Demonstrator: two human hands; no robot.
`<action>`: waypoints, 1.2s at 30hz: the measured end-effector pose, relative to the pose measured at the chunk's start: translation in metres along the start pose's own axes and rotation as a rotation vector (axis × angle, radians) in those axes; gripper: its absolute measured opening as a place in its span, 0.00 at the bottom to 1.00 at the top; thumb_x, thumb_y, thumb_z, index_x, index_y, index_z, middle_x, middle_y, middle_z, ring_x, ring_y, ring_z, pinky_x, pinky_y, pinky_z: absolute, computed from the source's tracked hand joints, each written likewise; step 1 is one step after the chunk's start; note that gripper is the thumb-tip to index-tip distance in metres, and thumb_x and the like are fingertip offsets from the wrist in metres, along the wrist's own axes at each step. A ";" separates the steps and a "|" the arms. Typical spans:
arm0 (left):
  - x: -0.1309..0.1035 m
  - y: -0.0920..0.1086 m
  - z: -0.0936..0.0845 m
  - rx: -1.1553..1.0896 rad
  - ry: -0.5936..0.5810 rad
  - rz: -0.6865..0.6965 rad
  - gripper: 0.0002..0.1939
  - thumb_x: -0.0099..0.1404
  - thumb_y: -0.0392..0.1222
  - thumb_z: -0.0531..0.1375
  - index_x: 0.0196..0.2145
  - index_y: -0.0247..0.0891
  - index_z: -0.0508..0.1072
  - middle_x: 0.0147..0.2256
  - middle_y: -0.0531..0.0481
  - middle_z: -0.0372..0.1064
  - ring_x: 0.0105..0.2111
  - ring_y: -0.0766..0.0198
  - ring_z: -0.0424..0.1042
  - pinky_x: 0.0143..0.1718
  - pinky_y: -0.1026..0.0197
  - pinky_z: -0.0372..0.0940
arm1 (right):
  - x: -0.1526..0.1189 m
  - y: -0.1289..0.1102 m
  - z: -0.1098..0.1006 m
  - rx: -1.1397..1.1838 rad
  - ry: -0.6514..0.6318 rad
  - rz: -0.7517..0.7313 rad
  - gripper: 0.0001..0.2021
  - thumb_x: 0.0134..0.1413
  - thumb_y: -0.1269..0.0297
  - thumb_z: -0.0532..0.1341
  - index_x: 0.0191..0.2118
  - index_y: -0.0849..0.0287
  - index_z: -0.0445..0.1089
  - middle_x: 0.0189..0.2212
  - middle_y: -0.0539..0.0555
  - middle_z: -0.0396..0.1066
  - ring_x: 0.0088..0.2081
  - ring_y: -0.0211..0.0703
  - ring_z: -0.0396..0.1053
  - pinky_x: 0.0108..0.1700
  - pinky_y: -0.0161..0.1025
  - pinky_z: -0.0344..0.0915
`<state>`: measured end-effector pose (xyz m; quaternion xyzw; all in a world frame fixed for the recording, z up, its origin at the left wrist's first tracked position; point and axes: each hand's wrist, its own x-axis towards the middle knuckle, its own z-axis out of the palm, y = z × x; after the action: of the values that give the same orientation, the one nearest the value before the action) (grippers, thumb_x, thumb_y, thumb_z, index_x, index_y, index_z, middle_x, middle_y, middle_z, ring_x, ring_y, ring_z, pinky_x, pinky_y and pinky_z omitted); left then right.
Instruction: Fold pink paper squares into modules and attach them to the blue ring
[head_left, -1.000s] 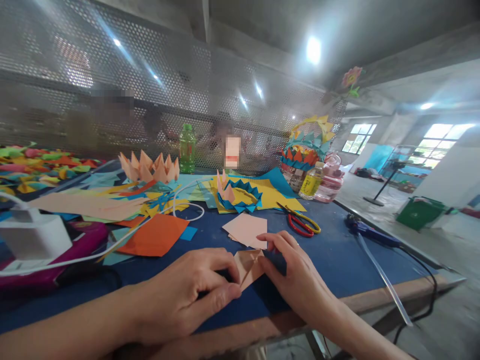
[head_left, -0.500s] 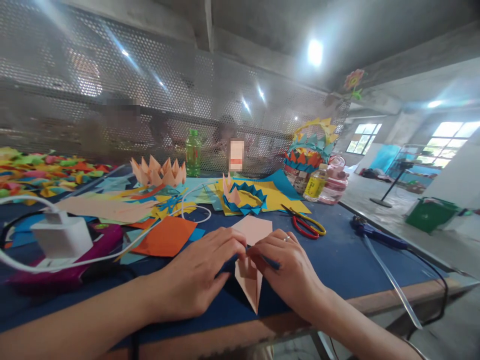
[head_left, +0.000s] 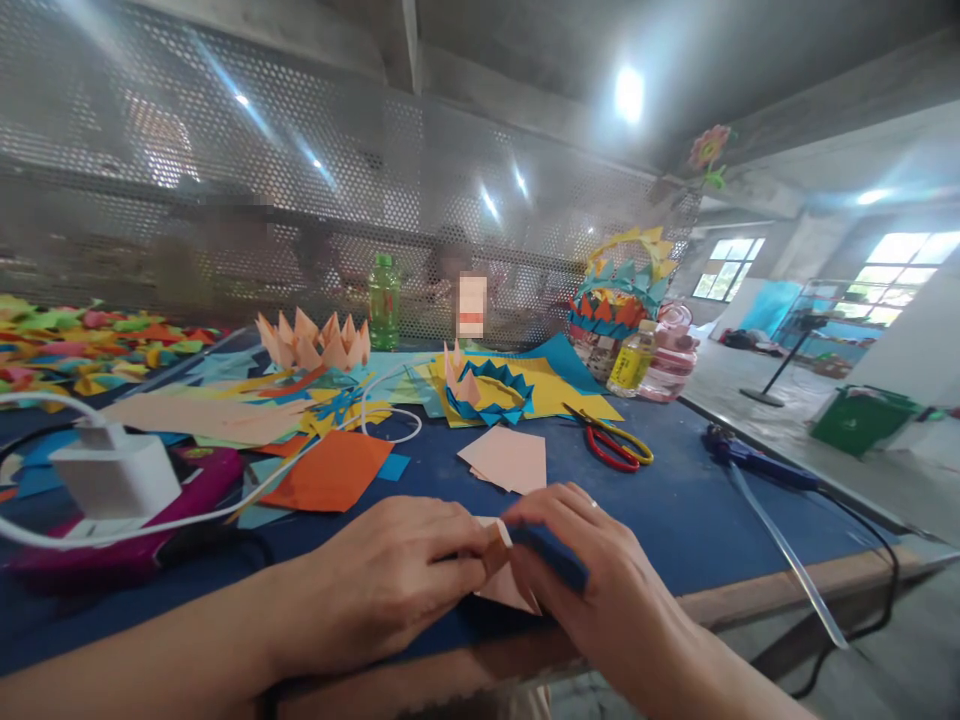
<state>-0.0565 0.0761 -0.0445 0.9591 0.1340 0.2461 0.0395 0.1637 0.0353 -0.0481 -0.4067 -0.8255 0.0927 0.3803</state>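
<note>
A folded sheet of peach paper [head_left: 504, 590] is between my hands at the front edge of the blue-topped table. My left hand [head_left: 397, 575] is closed on its left side, with the thumb and fingers pinching a raised flap. At the right side, my right hand [head_left: 600, 560] has its thumb and index finger against the paper, curved with a gap between them. Fingers cover part of the folds. Just beyond lies a small stack of peach paper squares [head_left: 508, 458]. Farther back sits a blue zigzag paper ring [head_left: 495, 405] with peach points on it.
Red-and-yellow-handled scissors [head_left: 619, 447] and a blue glue gun [head_left: 765, 468] lie to the right. Orange paper [head_left: 326, 472], a white charger [head_left: 116, 475] and its cable are at left. A peach paper crown [head_left: 315, 345], a green bottle [head_left: 384, 305] and a yellow bottle [head_left: 631, 362] stand behind.
Both hands have come nearer to me with the folded paper, which has turned and lies lower. The right fingers have spread somewhat. More of the peach squares shows.
</note>
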 end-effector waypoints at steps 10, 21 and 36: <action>0.009 0.014 -0.007 0.023 -0.135 -0.018 0.11 0.72 0.34 0.49 0.47 0.38 0.69 0.43 0.47 0.73 0.40 0.61 0.72 0.38 0.63 0.65 | -0.030 0.002 0.003 -0.051 -0.015 -0.119 0.08 0.53 0.76 0.64 0.37 0.57 0.73 0.34 0.52 0.75 0.35 0.42 0.70 0.39 0.38 0.68; 0.011 0.003 0.003 -0.379 -0.047 -0.208 0.08 0.68 0.38 0.60 0.42 0.44 0.79 0.38 0.52 0.75 0.39 0.68 0.74 0.40 0.69 0.66 | -0.030 0.002 0.005 0.026 0.077 -0.059 0.06 0.56 0.75 0.62 0.30 0.59 0.71 0.30 0.51 0.72 0.32 0.38 0.68 0.36 0.36 0.65; 0.026 0.009 0.005 -0.624 -0.026 -0.505 0.06 0.66 0.41 0.62 0.33 0.44 0.81 0.34 0.55 0.76 0.35 0.69 0.74 0.39 0.68 0.66 | -0.028 0.008 -0.008 0.047 -0.107 0.215 0.06 0.54 0.67 0.66 0.28 0.55 0.70 0.30 0.49 0.70 0.35 0.42 0.66 0.39 0.43 0.59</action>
<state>-0.0296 0.0747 -0.0356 0.8410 0.2839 0.2455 0.3896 0.1841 0.0185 -0.0617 -0.4785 -0.7938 0.1738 0.3328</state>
